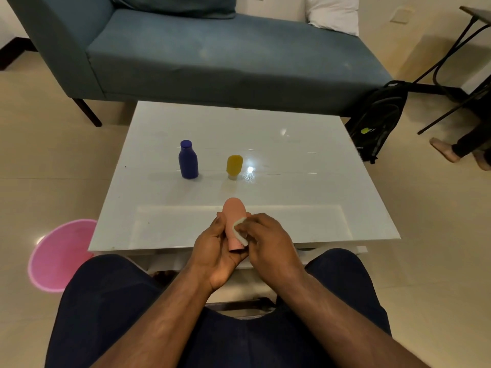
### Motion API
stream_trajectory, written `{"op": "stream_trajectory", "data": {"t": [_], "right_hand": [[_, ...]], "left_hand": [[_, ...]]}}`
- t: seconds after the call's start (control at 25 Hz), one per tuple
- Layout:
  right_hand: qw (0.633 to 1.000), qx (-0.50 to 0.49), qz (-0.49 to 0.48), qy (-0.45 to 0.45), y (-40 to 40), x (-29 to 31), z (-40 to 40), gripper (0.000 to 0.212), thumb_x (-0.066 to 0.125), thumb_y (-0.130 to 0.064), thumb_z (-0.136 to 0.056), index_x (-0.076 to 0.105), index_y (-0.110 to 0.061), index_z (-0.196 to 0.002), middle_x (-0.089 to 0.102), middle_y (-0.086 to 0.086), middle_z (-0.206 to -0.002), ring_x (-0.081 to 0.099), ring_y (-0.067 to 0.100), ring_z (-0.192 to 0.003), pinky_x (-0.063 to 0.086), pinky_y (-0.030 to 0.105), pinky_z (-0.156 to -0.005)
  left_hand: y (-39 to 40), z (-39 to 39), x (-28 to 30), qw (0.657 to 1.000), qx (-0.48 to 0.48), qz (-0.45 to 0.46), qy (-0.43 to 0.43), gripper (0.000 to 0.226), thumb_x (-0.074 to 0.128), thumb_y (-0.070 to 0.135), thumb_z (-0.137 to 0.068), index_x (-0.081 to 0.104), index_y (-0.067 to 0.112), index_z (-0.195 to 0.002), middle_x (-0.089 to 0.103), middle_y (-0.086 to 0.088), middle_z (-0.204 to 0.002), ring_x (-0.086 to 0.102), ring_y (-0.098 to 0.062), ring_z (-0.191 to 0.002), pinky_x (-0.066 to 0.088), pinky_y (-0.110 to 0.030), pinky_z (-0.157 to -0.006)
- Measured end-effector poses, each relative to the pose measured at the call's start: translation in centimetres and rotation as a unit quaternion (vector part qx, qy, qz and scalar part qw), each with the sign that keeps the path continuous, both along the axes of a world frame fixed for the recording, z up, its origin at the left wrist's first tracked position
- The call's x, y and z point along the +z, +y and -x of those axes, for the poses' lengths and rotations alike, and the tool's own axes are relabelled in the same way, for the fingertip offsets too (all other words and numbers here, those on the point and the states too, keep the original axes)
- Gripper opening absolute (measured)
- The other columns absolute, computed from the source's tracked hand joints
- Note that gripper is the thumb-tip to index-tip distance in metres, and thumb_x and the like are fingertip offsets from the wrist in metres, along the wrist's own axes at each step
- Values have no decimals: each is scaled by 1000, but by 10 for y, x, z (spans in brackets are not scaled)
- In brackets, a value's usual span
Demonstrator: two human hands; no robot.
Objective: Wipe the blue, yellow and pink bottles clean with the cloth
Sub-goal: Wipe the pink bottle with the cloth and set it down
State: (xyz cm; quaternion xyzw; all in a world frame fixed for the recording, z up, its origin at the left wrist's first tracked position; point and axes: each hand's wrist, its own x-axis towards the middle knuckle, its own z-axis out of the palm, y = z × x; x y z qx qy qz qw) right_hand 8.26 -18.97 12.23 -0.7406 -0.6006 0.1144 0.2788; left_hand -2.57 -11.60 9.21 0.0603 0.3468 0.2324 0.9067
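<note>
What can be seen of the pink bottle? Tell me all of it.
The pink bottle is a small, smooth, matte tube, plastic by its look, with a rounded far end and a narrower cap end pointing toward the person. It is held off the white table, tilted with the rounded end up and away. The left hand cradles it from the left and beneath; the right hand presses a small white cloth against its right side. No label shows.

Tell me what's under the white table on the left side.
A pink basin sits on the floor, its right part tucked beneath the white table. The tabletop covers that part, so how far under it reaches cannot be seen, nor anything further beneath.
</note>
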Motion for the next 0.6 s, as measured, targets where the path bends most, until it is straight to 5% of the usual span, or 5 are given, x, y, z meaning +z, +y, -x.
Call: {"op": "stream_trajectory", "data": {"t": [0.12, 0.28, 0.48, 0.6], "right_hand": [[998, -56, -9, -1, 9, 0, -4, 25, 64, -6, -83, 68, -15, -106, 62, 0, -102, 57, 16, -93, 53, 34, -81], [994, 54, 21, -90, 1, 7, 13, 31, 69, -10, -78, 68, -19, -107, 64, 0, -105, 51, 18, -94, 50, 31, -78], [996, -69, 13, -63, 38, 10, -15, 32, 65, -6, -83, 66, -14, -114, 62, 4, -111, 52, 21, -104, 40, 24, -85], [991, 15, 25, -133, 25, 10, 14, 31, 70, -14, -79, 68, -16, -110, 63, 3, -107, 51, 18, -98, 44, 24, -80]], "left_hand": [[-1, -3, 1, 1000, -7, -18, 8, 51, 43, 44, -102, 50, 7, -137, 65, -22, -129, 60, -36, -124, 51, -53, -100], [-2, 0, 1, 999, -19, -34, 20, 54, 46, 46, -100, 53, 6, -136, 67, -21, -128, 64, -36, -119, 50, -49, -102], [-3, -5, 5, 997, -35, -61, 10, 60, 37, 58, -98, 59, 15, -135, 67, -15, -129, 60, -29, -120, 47, -42, -97], [-2, -1, 3, 996, -34, -76, -7, 65, 30, 62, -99, 59, 16, -136, 66, -15, -131, 63, -31, -122, 56, -45, -90]]}}
